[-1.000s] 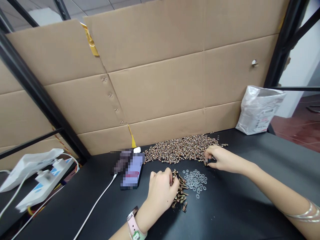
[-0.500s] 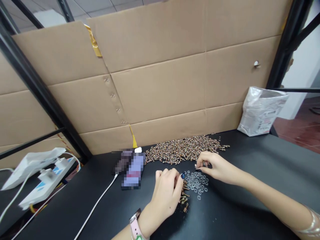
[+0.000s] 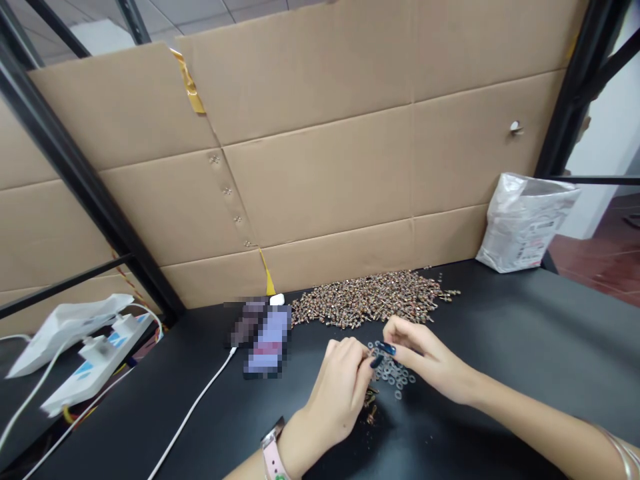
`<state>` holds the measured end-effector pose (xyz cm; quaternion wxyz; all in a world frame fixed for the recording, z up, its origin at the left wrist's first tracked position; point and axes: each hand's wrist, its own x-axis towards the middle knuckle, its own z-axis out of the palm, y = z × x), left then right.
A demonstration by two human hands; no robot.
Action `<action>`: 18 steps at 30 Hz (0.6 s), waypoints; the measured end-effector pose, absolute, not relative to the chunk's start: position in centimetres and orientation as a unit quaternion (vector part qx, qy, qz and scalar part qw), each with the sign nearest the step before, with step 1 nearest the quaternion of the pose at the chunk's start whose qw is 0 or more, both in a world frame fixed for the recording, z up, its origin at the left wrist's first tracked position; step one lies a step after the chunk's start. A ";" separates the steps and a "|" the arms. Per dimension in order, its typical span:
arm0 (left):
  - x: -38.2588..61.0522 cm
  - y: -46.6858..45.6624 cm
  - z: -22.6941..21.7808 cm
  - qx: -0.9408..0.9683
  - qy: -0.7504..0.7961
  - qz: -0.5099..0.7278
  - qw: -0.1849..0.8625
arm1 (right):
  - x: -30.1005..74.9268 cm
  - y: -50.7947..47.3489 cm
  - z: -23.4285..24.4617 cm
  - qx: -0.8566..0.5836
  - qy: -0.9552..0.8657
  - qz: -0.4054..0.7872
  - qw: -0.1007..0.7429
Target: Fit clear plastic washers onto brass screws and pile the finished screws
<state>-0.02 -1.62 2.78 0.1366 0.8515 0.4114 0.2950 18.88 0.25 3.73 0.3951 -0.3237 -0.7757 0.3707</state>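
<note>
Just above the washers (image 3: 397,380) on the tabletop (image 3: 505,327), the left hand (image 3: 337,393) curls closed, the right hand (image 3: 425,357) pinches together; what they hold is hidden.

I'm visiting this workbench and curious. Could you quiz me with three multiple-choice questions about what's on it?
1. Where is the big heap of screws relative to the washers? A beyond them; B under them; C around them.
2. What colour are the right hand's fingernails? A red; B dark blue; C white.
3. How is the plastic bag placed? A lying flat; B hanging; C standing upright.

Answers: A, the heap lies farther across the black table; B, the dark polish shows above the washers; C, it stands against the cardboard.
</note>
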 end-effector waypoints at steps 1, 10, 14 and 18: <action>0.0 -1.6 2.9 0.863 0.401 0.281 0.122 | 18.7 0.2 3.6 -0.324 -0.767 0.400 0.383; 0.1 -1.5 2.9 0.891 0.378 0.246 0.052 | 16.5 -0.1 0.4 -0.305 -0.662 0.593 0.342; 0.1 -1.5 2.9 0.885 0.399 0.238 0.038 | 16.2 0.1 0.2 -0.305 -0.598 0.642 0.370; 0.2 -1.6 2.5 0.867 0.425 0.258 0.039 | 16.1 -0.1 0.4 -0.303 -0.572 0.664 0.375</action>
